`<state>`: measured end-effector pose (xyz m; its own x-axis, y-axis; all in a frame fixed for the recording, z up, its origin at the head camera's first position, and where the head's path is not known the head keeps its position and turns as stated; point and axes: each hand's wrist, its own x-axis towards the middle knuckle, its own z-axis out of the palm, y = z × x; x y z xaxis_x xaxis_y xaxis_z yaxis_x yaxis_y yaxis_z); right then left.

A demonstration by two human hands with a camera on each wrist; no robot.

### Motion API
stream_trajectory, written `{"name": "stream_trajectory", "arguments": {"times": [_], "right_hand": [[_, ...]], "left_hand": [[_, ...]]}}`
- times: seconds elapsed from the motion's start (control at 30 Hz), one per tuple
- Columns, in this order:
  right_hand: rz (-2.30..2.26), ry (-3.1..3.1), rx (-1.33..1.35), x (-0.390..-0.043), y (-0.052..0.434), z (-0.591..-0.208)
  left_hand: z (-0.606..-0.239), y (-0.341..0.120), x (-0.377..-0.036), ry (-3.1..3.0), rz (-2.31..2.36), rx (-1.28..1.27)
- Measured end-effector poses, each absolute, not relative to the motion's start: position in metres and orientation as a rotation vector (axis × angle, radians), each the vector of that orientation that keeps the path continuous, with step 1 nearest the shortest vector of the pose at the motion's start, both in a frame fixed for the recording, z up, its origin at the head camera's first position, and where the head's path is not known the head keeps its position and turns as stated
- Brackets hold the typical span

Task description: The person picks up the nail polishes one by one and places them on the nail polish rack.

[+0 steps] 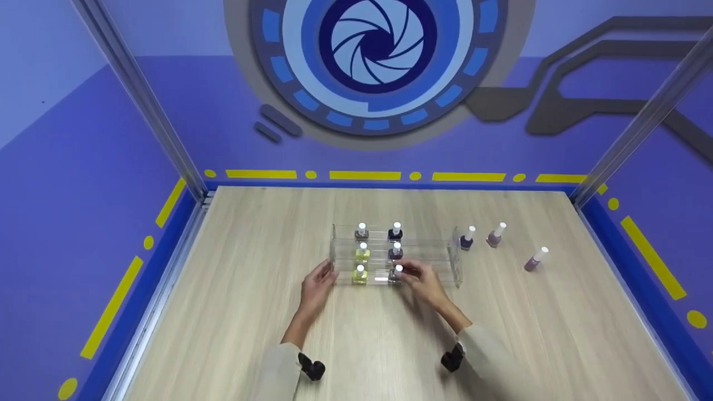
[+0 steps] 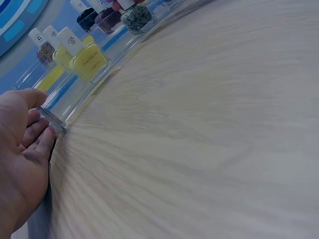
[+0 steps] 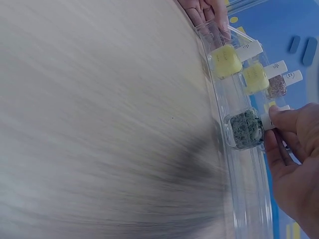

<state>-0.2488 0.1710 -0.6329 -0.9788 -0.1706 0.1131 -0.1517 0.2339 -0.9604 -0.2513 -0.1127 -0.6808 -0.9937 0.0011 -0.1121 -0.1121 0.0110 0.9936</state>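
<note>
A clear stepped rack [image 1: 426,273] stands on the table with two columns of nail polish bottles. My right hand [image 1: 426,283] pinches the white cap of a speckled dark green nail polish bottle [image 3: 244,129] on the front step, thumb on one side and fingers on the other. At the rack's left end, my left hand [image 1: 317,287] grips the end panel between thumb and fingers. Yellow bottles [image 2: 89,62] fill the front and middle steps of the left column, with a glittery brown bottle [image 3: 277,87] behind. Behind the green one are a dark purple bottle [image 1: 396,253] and a near-black bottle [image 1: 395,234].
Right of the rack, a dark blue bottle [image 1: 467,240], a mauve bottle [image 1: 494,238] and another mauve bottle [image 1: 533,263] stand on the wooden table [image 1: 250,239]. A blue printed wall [image 1: 195,122] rises behind the table, with metal posts [image 1: 150,106] at its corners.
</note>
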Motion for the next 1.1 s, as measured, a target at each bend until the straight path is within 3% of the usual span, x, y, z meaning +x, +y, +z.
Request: {"name": "stream_trajectory", "arguments": {"times": [0.5, 0.87, 1.1], "right_hand": [[-1.916, 2.509, -0.343, -0.243, 0.199, -0.613], [-2.030, 2.784, -0.216, -0.231, 0.267, -0.578], [-2.016, 2.904, 0.067, -0.219, 0.319, -0.544]], "left_hand": [[-0.679, -0.110, -0.252, 2.177, 2.150, -0.120], [-0.679, -0.111, -0.252, 2.189, 2.151, -0.133], [-0.680, -0.112, -0.249, 2.198, 2.134, -0.143]]}}
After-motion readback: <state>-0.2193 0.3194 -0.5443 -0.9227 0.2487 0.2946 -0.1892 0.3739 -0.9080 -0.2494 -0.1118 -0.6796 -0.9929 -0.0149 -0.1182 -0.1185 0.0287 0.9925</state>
